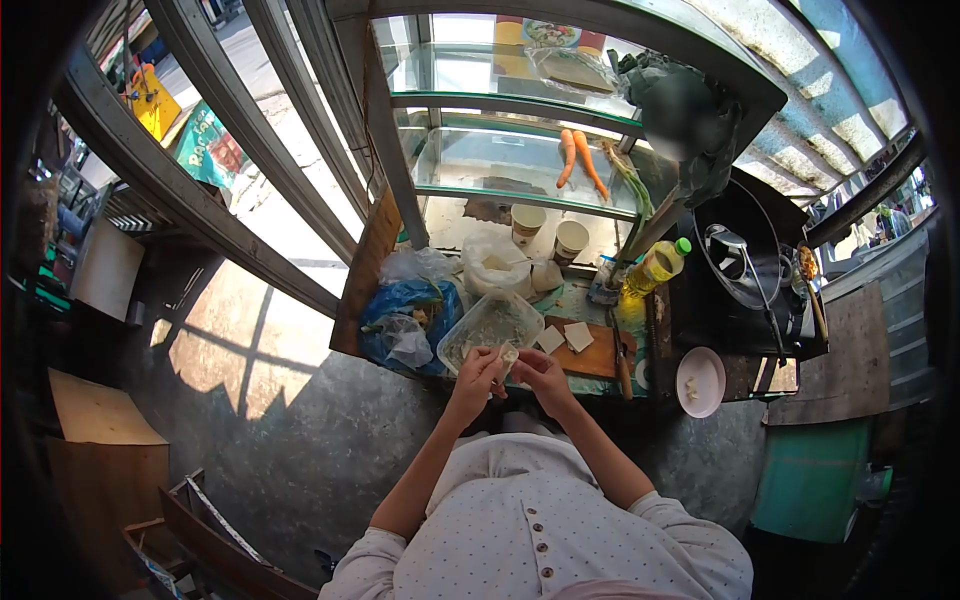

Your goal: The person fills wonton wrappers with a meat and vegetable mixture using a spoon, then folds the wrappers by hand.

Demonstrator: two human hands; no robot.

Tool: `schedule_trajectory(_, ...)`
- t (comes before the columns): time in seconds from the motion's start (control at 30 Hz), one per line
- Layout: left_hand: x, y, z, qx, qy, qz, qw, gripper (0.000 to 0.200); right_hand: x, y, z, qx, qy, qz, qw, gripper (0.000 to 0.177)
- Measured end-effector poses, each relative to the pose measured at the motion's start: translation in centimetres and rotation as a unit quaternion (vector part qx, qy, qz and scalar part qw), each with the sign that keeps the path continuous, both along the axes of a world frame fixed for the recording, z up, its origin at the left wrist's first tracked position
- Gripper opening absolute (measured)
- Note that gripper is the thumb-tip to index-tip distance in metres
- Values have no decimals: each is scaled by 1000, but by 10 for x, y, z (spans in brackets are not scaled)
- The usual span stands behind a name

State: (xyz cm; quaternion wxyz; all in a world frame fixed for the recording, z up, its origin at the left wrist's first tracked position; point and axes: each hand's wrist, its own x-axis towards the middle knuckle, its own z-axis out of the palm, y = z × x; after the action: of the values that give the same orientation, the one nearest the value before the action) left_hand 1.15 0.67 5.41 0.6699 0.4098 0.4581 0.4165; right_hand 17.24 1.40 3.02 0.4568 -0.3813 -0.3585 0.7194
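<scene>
A small pale, folded wrapper (pixel 508 356) is held up just over the front rim of a clear plastic tub. My left hand (pixel 477 384) is closed around it. The fingers of my right hand (pixel 544 382) pinch at its right side; their tips are partly hidden. The plastic tub (pixel 446 350) holds a pale, shredded-looking mixture. Right of my hands, two pale squares (pixel 578 337) and another (pixel 550 340) rest on or by a wooden cutting board (pixel 592 363). A knife (pixel 624 368) lies along the board's right end.
Blue plastic bags (pixel 385 318) sit left of the tub. Behind are two paper cups (pixel 571 238) and an oil bottle (pixel 664 262). A pink bowl (pixel 700 382) and a black wok (pixel 735 235) stand right. Carrots (pixel 585 165) lie on the glass shelf (pixel 480 150).
</scene>
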Motion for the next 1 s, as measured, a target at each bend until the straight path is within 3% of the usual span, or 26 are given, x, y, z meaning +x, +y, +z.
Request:
schedule_trajectory(0.23, -3, 7, 16, 15, 39, -57, 998, 28, -1, -1, 10, -7, 3, -14, 1000, 21)
schedule_trajectory(0.53, -9, 9, 51, -94, -19, -80, 992, 37, -3, -6, -1, -30, 60, -28, 997, 21)
schedule_trajectory(0.63, -9, 9, 45, -149, -238, -4, 960, 43, -8, -8, 7, -57, 104, -84, 989, 20)
schedule_trajectory(0.73, 3, -5, 44, -53, -279, 70, 956, 48, -11, -7, 14, -39, 143, -143, 978, 17)
schedule_trajectory(0.83, 14, -13, 31, -111, -327, 126, 930, 40, -13, -5, 16, 1, 89, -167, 982, 12)
schedule_trajectory(1.0, 28, -10, 31, -54, -291, 158, 942, 21, -15, -4, 25, 76, 50, -175, 980, 9)
